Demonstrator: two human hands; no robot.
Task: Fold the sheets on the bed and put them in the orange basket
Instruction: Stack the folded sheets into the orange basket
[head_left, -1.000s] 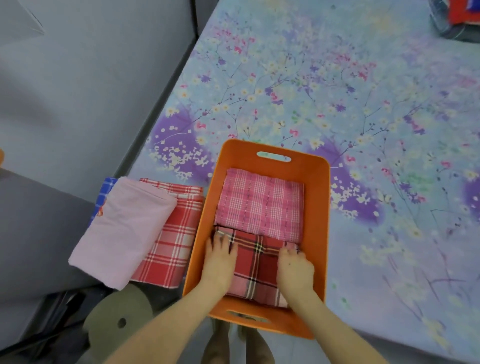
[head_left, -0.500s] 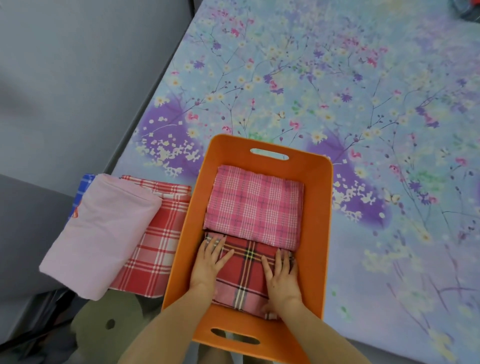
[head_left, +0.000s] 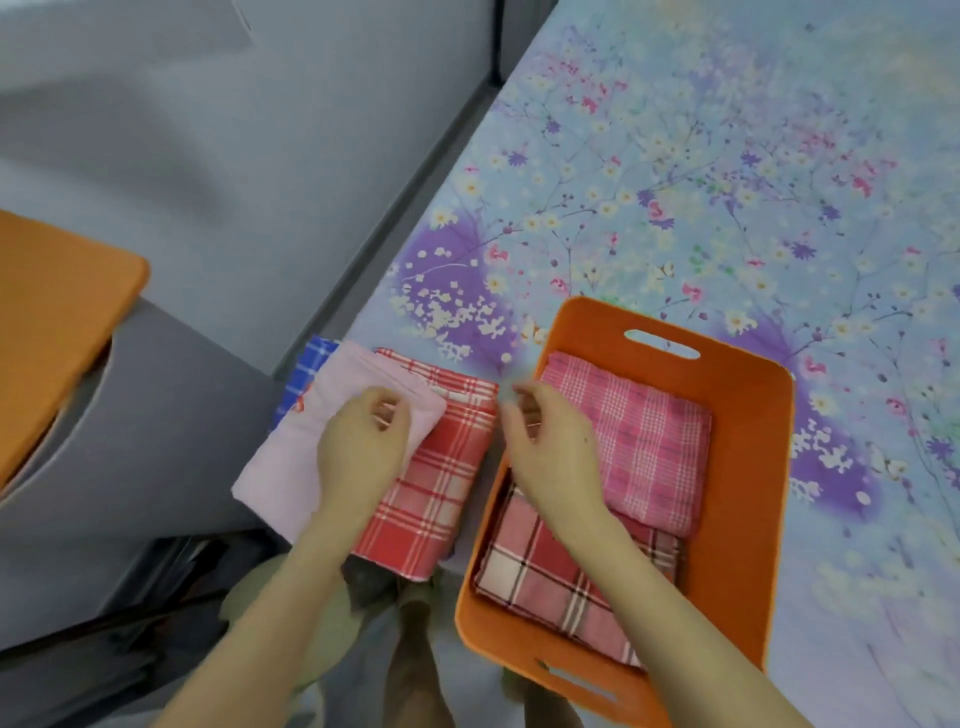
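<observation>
Orange plastic sets the scene: the basket (head_left: 748, 467) sits on the flowered bed (head_left: 675, 182) at its near edge, with a slot handle at each short end. Inside the basket, at its far end, lies a folded pink sheet (head_left: 649, 441) with a fine check. At the basket's near end lies a folded plaid sheet (head_left: 545, 577) in red and white, with its far edge tucked under the pink one. Both lie flat below the basket's rim.

Just left of the basket, three more folded sheets are stacked at the bed's corner. The red sheet (head_left: 436, 493) is nearest the basket, almost touching its left wall. A pale sheet (head_left: 291, 467) lies over the red one's left part. A blue sheet (head_left: 304, 369) peeks out from under the pale one on the side away from the basket.

My left hand (head_left: 363, 452) is over the pale sheet's corner nearest the basket. Its fingers are bent, with the thumb close to them. I cannot tell whether they pinch the cloth or only rest on it. My right hand (head_left: 550, 457) hangs above the basket's left wall, with its fingers loosely curled and holding nothing. Its fingertips are blurred.

Well left of the basket, off the bed, the edge of another orange thing (head_left: 57, 312) rests on a grey surface.
</observation>
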